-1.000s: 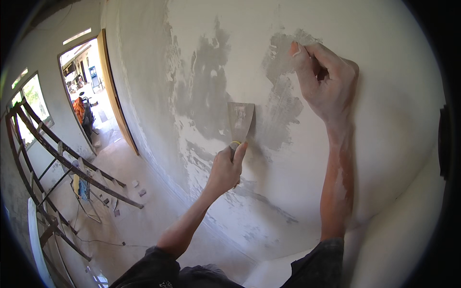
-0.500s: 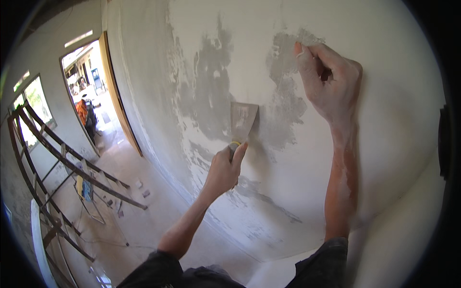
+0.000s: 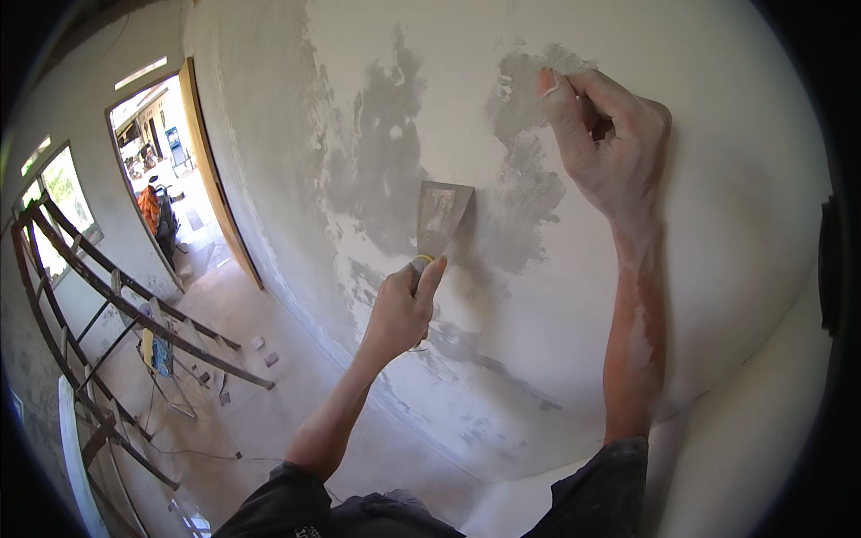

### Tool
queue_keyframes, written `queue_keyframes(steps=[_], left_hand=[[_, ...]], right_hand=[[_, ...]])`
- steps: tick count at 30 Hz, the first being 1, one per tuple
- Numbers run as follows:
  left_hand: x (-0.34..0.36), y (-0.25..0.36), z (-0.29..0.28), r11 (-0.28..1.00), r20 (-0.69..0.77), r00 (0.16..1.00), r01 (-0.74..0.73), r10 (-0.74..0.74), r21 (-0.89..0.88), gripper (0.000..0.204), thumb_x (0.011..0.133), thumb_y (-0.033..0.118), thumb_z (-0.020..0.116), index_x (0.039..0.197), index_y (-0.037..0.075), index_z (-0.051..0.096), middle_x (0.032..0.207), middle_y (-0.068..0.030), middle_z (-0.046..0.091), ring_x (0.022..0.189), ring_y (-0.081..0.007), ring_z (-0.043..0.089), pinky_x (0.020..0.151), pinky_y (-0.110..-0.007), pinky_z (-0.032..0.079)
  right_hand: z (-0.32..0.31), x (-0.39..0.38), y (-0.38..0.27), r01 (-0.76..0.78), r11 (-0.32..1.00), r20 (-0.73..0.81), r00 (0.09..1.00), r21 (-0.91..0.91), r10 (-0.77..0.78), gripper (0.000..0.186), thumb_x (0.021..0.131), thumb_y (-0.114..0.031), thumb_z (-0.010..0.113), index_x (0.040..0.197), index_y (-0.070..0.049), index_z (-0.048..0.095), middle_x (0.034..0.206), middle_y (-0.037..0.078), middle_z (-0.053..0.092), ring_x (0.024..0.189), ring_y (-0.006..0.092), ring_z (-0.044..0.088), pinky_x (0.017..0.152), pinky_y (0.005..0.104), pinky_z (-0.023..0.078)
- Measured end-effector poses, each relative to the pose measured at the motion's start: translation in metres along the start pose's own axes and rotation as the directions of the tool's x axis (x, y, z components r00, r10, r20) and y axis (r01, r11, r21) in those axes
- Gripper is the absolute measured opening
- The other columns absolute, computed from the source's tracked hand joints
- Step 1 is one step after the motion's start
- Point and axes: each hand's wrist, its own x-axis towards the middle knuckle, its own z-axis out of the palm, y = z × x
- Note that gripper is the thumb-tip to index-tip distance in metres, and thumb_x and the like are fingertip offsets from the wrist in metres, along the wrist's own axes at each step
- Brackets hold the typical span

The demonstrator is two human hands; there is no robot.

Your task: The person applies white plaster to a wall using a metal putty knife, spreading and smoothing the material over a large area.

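My left hand (image 3: 401, 309) is closed around the handle of a putty knife (image 3: 442, 213), its broad metal blade pointing up and close to the wall (image 3: 717, 224). Whether the blade touches the wall is hard to tell. Beside and above the blade lie rough grey patches (image 3: 390, 134) on the pale wall surface. Higher and to the right, my right hand (image 3: 610, 134) is pinched closed, thumb and fingertips at the edge of another grey patch (image 3: 529, 193). White dust coats this hand and forearm. Anything between its fingers is hidden.
Dark ladder-like frames (image 3: 134, 309) stand at the left, near a small stand with a blue item (image 3: 160, 354). Rubble pieces (image 3: 269, 359) and a thin cable (image 3: 215, 454) lie on the floor. An open doorway (image 3: 161, 170) shows a parked motorbike (image 3: 161, 220) outside.
The whole view has shifted slightly, moving the wall and both hands a little left and up in the picture. Both hands keep their grip shapes and nearly the same places at the wall.
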Motion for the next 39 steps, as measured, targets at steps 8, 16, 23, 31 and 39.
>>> queue_keyframes(steps=[8,16,23,31,39], left_hand=[[-0.003,0.006,0.005,0.996,-0.033,0.996,-0.088,0.087,-0.010,0.052,0.101,0.041,0.052,0.073,-0.003,0.051,0.050,-0.0060,0.048,0.039,-0.0122,0.048,0.041,-0.032,0.040],[-0.002,0.007,0.001,1.000,0.001,1.000,-0.012,0.012,0.006,0.052,0.100,0.042,0.052,0.075,-0.004,0.054,0.049,-0.0057,0.049,0.039,-0.0143,0.051,0.041,-0.032,0.041],[-0.010,0.001,0.010,0.999,-0.011,0.999,-0.038,0.038,0.017,0.052,0.101,0.041,0.051,0.074,-0.004,0.054,0.048,-0.0065,0.049,0.039,-0.0154,0.051,0.041,-0.033,0.041],[-0.009,0.013,0.006,1.000,0.033,0.999,-0.021,0.020,0.012,0.052,0.101,0.041,0.051,0.071,-0.002,0.049,0.047,-0.0053,0.047,0.037,-0.0142,0.049,0.041,-0.032,0.041],[-0.014,0.008,0.009,1.000,0.053,0.999,0.003,-0.003,-0.006,0.050,0.101,0.043,0.051,0.069,0.005,0.044,0.048,0.0019,0.041,0.036,-0.0070,0.042,0.035,-0.027,0.035]], right_hand=[[-0.003,0.002,-0.003,0.016,1.000,0.015,1.000,-0.002,-0.016,0.016,0.087,-0.013,0.070,0.073,-0.004,0.068,0.042,0.000,0.043,0.037,0.0071,0.039,0.039,0.0250,0.030],[-0.002,-0.002,-0.001,-0.004,1.000,0.034,0.999,-0.027,0.004,0.017,0.087,-0.014,0.070,0.073,-0.005,0.068,0.042,0.000,0.045,0.036,0.0074,0.041,0.039,0.0246,0.031],[-0.002,0.000,-0.003,-0.007,1.000,0.033,0.999,-0.022,0.008,0.018,0.087,-0.015,0.071,0.073,-0.005,0.068,0.042,-0.001,0.043,0.036,0.0074,0.040,0.039,0.0252,0.031],[-0.003,-0.003,0.001,0.013,0.999,0.034,0.999,-0.040,-0.011,0.019,0.087,-0.015,0.071,0.071,-0.005,0.067,0.042,-0.001,0.043,0.036,0.0075,0.039,0.038,0.0256,0.030],[0.000,-0.001,-0.003,0.022,1.000,0.009,1.000,0.011,-0.022,0.021,0.087,-0.014,0.070,0.069,-0.005,0.066,0.042,-0.001,0.042,0.037,0.0066,0.038,0.039,0.0248,0.029]])
